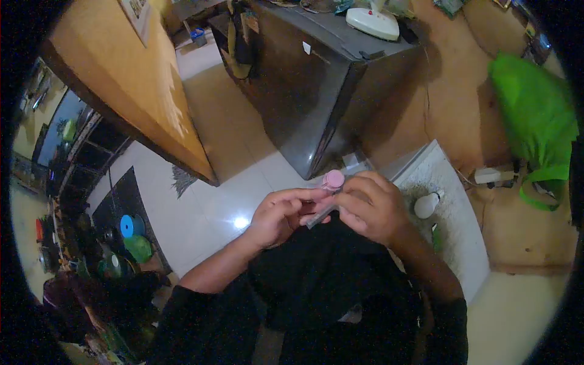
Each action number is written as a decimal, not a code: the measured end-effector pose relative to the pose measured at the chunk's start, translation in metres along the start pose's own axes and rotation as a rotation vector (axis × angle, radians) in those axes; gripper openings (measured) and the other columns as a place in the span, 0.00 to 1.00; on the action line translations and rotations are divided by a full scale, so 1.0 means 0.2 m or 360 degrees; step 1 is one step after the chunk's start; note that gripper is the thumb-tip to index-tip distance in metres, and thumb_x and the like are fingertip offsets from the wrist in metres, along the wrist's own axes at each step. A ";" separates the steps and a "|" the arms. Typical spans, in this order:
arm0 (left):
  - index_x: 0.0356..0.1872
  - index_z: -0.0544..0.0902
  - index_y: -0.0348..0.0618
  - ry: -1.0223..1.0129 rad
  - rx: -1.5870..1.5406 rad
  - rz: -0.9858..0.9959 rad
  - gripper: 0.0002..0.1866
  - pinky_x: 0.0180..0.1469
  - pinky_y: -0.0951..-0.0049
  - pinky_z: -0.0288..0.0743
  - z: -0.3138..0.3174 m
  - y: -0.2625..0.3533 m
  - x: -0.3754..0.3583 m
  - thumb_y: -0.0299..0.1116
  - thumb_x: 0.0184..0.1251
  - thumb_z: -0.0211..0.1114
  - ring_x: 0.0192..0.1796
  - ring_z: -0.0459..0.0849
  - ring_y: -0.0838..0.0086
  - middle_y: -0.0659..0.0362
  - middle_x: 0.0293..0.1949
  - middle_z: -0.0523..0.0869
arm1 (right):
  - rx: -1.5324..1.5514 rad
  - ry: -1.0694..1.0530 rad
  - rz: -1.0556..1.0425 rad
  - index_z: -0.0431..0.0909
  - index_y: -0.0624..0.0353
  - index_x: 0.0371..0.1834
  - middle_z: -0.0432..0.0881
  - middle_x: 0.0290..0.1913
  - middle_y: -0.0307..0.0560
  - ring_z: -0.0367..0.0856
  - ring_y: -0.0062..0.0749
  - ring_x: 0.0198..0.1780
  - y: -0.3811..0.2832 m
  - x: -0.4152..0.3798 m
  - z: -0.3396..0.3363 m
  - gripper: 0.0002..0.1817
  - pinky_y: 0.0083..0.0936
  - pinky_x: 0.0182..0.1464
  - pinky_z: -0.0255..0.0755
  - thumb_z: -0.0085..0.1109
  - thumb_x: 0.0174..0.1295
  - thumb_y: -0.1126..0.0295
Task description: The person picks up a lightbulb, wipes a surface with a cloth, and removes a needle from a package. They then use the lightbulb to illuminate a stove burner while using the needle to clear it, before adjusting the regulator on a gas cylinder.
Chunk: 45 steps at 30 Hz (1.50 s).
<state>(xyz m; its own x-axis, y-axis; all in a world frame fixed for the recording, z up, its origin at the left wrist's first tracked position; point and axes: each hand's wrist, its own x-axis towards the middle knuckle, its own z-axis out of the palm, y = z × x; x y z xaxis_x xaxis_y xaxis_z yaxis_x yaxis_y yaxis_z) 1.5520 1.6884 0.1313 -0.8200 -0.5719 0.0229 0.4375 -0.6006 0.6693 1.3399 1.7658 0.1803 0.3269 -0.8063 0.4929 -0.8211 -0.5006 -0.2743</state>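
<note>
Both hands meet in front of my dark shirt, around a small item with a pink round cap-like top [333, 179]. My left hand [280, 218] comes in from the left, its fingers closed at the pink piece's lower edge. From the other side, my right hand [374, 207] pinches a narrow grey strip [320, 218] that slants down to the left between the two hands. Fingers cover most of the item, and I cannot tell whether the pink piece and the strip are joined.
To my right is a stained white surface [459, 216] with a white bulb-shaped thing [426, 205] on it. A green bag [532, 109] hangs beyond it. Ahead stand a dark cabinet [304, 103] and a wooden door [131, 79]. A blue round object [131, 225] sits at the left.
</note>
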 end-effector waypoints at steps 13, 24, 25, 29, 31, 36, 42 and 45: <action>0.61 0.77 0.35 0.0114 0.0312 -0.0324 0.19 0.46 0.71 0.84 0.02 0.07 -0.15 0.28 0.71 0.62 0.45 0.87 0.70 0.54 0.45 0.86 | -0.0059 -0.0017 -0.0434 0.82 0.53 0.37 0.80 0.41 0.41 0.79 0.40 0.45 -0.04 0.11 0.02 0.16 0.36 0.43 0.77 0.70 0.40 0.70; 0.60 0.76 0.33 0.0166 0.0258 -0.0305 0.19 0.46 0.71 0.84 0.00 0.01 -0.18 0.25 0.69 0.63 0.44 0.87 0.70 0.54 0.41 0.86 | -0.0072 -0.0027 -0.0523 0.80 0.54 0.37 0.80 0.42 0.42 0.80 0.39 0.48 -0.05 0.10 0.08 0.13 0.36 0.47 0.76 0.64 0.46 0.66; 0.60 0.76 0.32 0.0169 0.0236 -0.0309 0.19 0.46 0.71 0.84 0.00 0.00 -0.19 0.24 0.69 0.63 0.44 0.87 0.70 0.54 0.41 0.86 | -0.0071 -0.0027 -0.0522 0.80 0.54 0.37 0.80 0.42 0.42 0.80 0.39 0.48 -0.05 0.10 0.08 0.13 0.36 0.47 0.76 0.64 0.46 0.66; 0.59 0.77 0.34 0.0146 0.0249 -0.0281 0.18 0.46 0.71 0.84 0.00 -0.01 -0.19 0.23 0.69 0.62 0.43 0.87 0.69 0.52 0.42 0.86 | 0.0005 -0.0055 -0.0476 0.80 0.56 0.36 0.80 0.43 0.45 0.80 0.42 0.49 -0.06 0.09 0.08 0.14 0.40 0.50 0.76 0.69 0.44 0.72; 0.61 0.75 0.36 0.0238 0.0090 -0.0380 0.20 0.45 0.70 0.84 0.00 -0.01 -0.20 0.23 0.70 0.60 0.42 0.87 0.67 0.50 0.43 0.85 | 0.0023 -0.0069 -0.0462 0.81 0.55 0.36 0.81 0.44 0.45 0.80 0.43 0.50 -0.06 0.10 0.07 0.14 0.40 0.51 0.76 0.69 0.44 0.72; 0.66 0.68 0.36 0.0230 -0.0139 -0.0426 0.23 0.44 0.63 0.85 0.00 0.05 -0.19 0.28 0.72 0.56 0.42 0.88 0.60 0.48 0.42 0.85 | 0.0261 -0.0136 -0.0309 0.81 0.53 0.46 0.81 0.45 0.43 0.81 0.41 0.47 0.00 0.10 0.07 0.18 0.35 0.49 0.76 0.70 0.50 0.69; 0.64 0.71 0.35 0.0283 0.0040 0.0102 0.21 0.42 0.69 0.82 -0.05 -0.08 -0.21 0.31 0.73 0.59 0.43 0.85 0.67 0.51 0.44 0.84 | 0.0962 -0.0368 0.0464 0.80 0.59 0.48 0.82 0.35 0.44 0.82 0.31 0.33 -0.08 0.03 0.08 0.15 0.28 0.36 0.77 0.69 0.57 0.70; 0.60 0.73 0.34 0.0407 0.0408 0.0296 0.19 0.41 0.74 0.81 0.00 -0.10 -0.21 0.30 0.72 0.62 0.43 0.84 0.73 0.54 0.45 0.85 | 0.1249 -0.0462 0.0863 0.80 0.61 0.47 0.84 0.34 0.43 0.82 0.24 0.35 -0.15 0.00 0.08 0.15 0.25 0.36 0.77 0.69 0.59 0.70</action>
<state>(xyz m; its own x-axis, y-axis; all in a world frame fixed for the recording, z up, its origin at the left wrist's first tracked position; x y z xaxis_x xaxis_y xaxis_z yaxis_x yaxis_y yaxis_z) 1.5784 1.7235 0.1171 -0.6035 -0.7974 -0.0029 0.4369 -0.3337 0.8353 1.3724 1.7759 0.1766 0.1867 -0.9810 -0.0529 -0.3858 -0.0237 -0.9223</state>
